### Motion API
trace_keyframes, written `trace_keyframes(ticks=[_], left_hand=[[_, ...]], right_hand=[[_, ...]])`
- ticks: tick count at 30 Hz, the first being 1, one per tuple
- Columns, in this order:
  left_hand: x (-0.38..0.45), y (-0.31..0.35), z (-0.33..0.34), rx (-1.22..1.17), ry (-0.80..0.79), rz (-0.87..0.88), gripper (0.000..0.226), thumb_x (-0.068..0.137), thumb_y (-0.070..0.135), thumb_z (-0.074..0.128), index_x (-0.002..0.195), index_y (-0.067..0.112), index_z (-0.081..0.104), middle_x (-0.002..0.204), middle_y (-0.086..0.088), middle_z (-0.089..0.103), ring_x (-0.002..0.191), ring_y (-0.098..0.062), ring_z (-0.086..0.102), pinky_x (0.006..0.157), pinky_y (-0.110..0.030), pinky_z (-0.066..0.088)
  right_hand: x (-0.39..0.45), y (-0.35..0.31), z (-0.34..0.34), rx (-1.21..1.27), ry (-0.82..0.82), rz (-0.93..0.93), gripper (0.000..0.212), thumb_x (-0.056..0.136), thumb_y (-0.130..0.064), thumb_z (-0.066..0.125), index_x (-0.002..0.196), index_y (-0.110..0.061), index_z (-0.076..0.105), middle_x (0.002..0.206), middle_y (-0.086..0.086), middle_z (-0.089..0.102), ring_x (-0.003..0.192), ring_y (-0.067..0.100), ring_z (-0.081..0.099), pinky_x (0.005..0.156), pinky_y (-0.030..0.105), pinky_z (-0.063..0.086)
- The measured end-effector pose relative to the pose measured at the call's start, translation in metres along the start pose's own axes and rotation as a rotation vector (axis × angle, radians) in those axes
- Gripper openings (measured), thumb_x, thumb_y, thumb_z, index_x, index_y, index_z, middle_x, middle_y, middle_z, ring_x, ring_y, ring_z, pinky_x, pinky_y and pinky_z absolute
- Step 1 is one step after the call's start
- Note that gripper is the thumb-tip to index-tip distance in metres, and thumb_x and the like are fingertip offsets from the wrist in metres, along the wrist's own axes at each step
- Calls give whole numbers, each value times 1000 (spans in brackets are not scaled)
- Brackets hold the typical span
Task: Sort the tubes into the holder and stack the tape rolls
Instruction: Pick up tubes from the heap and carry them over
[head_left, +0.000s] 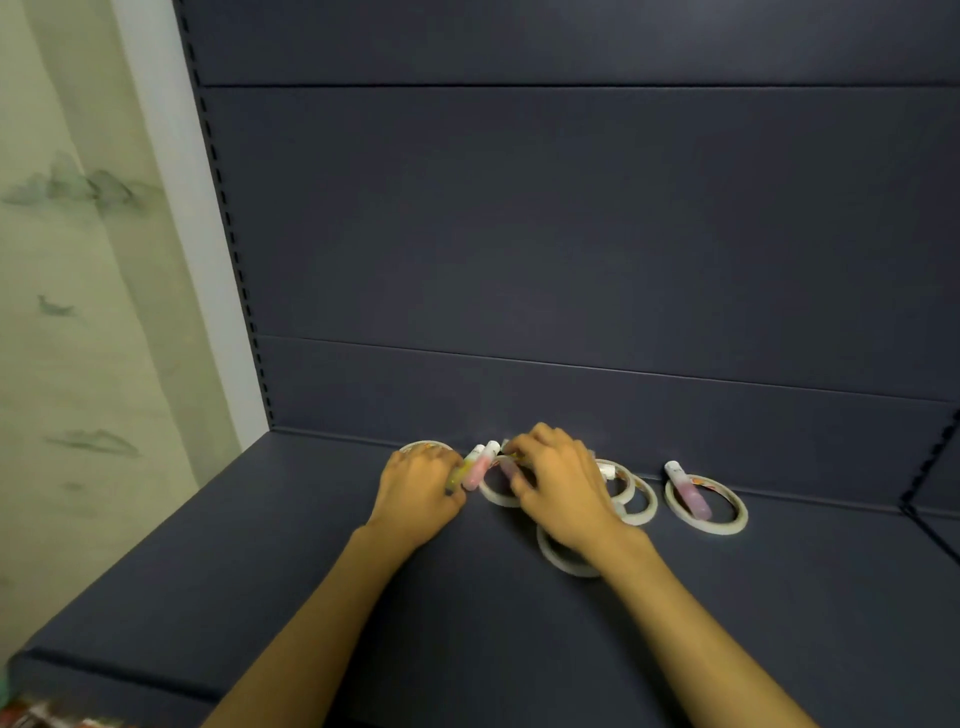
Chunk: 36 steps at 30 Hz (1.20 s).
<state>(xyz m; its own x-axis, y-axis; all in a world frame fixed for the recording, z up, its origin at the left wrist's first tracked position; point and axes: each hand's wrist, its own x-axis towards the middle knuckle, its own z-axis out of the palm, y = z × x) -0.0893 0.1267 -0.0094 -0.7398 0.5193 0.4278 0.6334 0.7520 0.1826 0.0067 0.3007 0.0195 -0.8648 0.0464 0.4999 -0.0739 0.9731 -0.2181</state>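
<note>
Several white tape rolls lie flat on a dark blue shelf (311, 571) near its back wall. My left hand (418, 491) grips two white-capped tubes (478, 465), one yellowish and one pink. My right hand (558, 480) curls its fingers over a purplish tube (508, 467) lying across a tape roll (493, 496). Part of another roll (423, 445) shows behind my left hand, and one more roll (563, 564) lies under my right wrist. Overlapping rolls (636, 499) sit right of my right hand. At the far right a pink tube (688, 491) rests across a lone tape roll (727, 519). No holder is visible.
The shelf's dark back panel (571, 260) rises right behind the objects. A slotted upright (228, 234) borders the left side, another upright (930, 462) the right. A pale wall with ink-style drawings (78, 312) lies beyond the left edge.
</note>
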Motion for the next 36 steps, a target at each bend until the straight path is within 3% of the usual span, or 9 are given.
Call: trace_keyframes(ticks=[3,6,14,19,23,26,30,34,36], left_hand=[[-1,-9,6,-182,36,-69,42,84,54,39,82,20,65,86,10,63,82,-13,60,69,-32,51],[-1,-16,10,-338,123,-125,21,93,32,59,105,16,67,105,3,59,85,-17,62,72,-34,51],[0,-17,-4,-476,370,-249,30,104,17,46,133,13,51,122,-4,48,84,-17,57,68,-35,49],[2,-18,-5,-555,393,-296,33,105,17,42,138,13,47,117,8,40,85,-8,50,64,-14,37],[3,-22,-5,-521,419,-307,31,104,15,44,134,12,51,120,-3,45,83,-15,53,67,-29,42],[2,-21,-6,-545,462,-313,27,103,13,48,128,9,55,118,-8,46,78,-13,51,67,-29,41],[4,-23,-7,-632,477,-313,22,103,17,49,122,10,58,112,-1,49,77,-6,51,70,-20,42],[5,-16,-7,-673,450,-252,20,102,25,50,118,16,59,107,1,62,89,-15,60,77,-31,46],[5,-10,-6,-677,405,-210,20,102,29,49,118,18,57,103,2,65,89,-17,62,78,-32,47]], right_hand=[[7,-9,10,-32,-21,-14,28,87,-20,59,114,-22,66,102,-3,57,94,21,52,76,28,28],[14,-14,19,-60,-45,-28,34,87,-20,58,121,-23,64,108,-2,57,100,21,51,78,27,29],[31,-27,41,-80,-101,-91,40,84,-11,58,123,-20,65,120,0,62,114,24,51,96,34,39],[43,-38,55,-180,-218,-134,34,83,-10,61,116,-20,67,118,0,66,124,25,45,106,36,33],[48,-42,66,-274,-208,-166,24,88,-10,59,109,-18,68,109,2,66,114,26,49,100,36,35],[53,-39,69,-249,-174,-187,20,90,-14,61,109,-19,67,108,1,65,111,25,50,97,36,36],[55,-37,63,6,-17,-80,10,95,-18,60,104,-16,63,98,3,64,93,27,57,80,37,43],[45,-38,34,338,140,85,20,103,-38,52,103,-22,63,90,-6,64,83,10,60,74,25,46],[37,-34,17,395,172,155,14,100,-35,57,105,-23,64,91,-8,67,85,4,62,75,18,48]])
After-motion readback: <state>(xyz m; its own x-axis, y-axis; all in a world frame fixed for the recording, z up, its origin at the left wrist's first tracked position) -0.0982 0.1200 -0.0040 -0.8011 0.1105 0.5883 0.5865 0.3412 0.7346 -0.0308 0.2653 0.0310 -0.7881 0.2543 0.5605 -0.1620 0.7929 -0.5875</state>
